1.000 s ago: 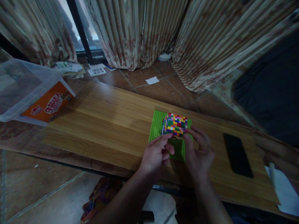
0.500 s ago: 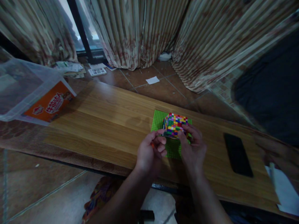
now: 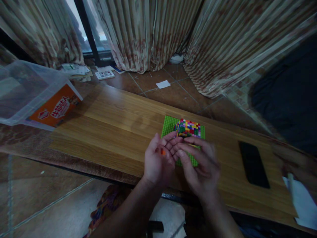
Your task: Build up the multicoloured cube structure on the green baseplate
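A many-coloured block of small bricks (image 3: 188, 128) stands on a green studded baseplate (image 3: 169, 125) on the wooden board (image 3: 111, 129). My left hand (image 3: 158, 162) is cupped palm up just in front of the block, with a small orange piece (image 3: 162, 151) lying in it. My right hand (image 3: 199, 165) is blurred by motion, its fingers reaching over to the left palm, fingertips touching the left fingers. Both hands cover the near part of the baseplate.
A clear plastic box with an orange label (image 3: 55, 107) lies at the board's left end. A black phone (image 3: 254, 163) rests on the right, with white paper (image 3: 300, 201) beyond it. Another person in dark clothing (image 3: 287, 96) is at far right. Striped curtains (image 3: 153, 33) hang behind.
Both hands have drawn back from the coloured block. The left hand turned palm up with the orange piece, and the right hand swung left towards it.
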{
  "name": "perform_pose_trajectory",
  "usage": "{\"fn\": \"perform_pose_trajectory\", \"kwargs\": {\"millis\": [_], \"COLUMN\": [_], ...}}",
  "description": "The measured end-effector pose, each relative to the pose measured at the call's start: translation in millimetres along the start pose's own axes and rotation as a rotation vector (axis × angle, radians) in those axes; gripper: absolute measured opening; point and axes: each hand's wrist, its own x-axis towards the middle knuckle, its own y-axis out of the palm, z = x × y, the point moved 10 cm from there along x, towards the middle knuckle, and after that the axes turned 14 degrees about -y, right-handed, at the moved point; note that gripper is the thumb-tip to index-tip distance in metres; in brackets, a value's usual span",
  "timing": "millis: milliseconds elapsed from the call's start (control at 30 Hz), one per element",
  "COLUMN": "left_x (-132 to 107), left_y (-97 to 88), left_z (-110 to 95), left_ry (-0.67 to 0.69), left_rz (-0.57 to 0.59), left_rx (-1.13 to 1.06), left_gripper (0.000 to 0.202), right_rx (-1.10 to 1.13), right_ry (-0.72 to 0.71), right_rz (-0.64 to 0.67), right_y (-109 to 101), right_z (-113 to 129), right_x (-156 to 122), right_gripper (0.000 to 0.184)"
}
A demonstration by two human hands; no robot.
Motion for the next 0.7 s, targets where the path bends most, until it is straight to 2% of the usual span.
{"fn": "perform_pose_trajectory", "kwargs": {"millis": [100,333,533,700], "left_x": [-1,-2,-1,2], "left_y": [2.4,4.4,13.4,12.1], "left_z": [0,3,11,17], "left_ry": [-0.005,-0.003,-0.02,-0.01], "left_rz": [0.006,0.034,0.122,0.111], "left_rx": [0.008,0.067,0.107,0.157], "left_gripper": [0.047,0.049,0.048,0.046], "right_rx": [0.015,-0.029,-0.005,-0.016], "right_ry": [-0.069,-0.07,-0.052,0.035], "right_rz": [0.14,0.208,0.213,0.111], "right_y": [15,26,26,11], "right_z": [15,16,9,-6], "right_x": [6,2,-2,-6], "right_gripper": [0.021,0.013,0.015,0.018]}}
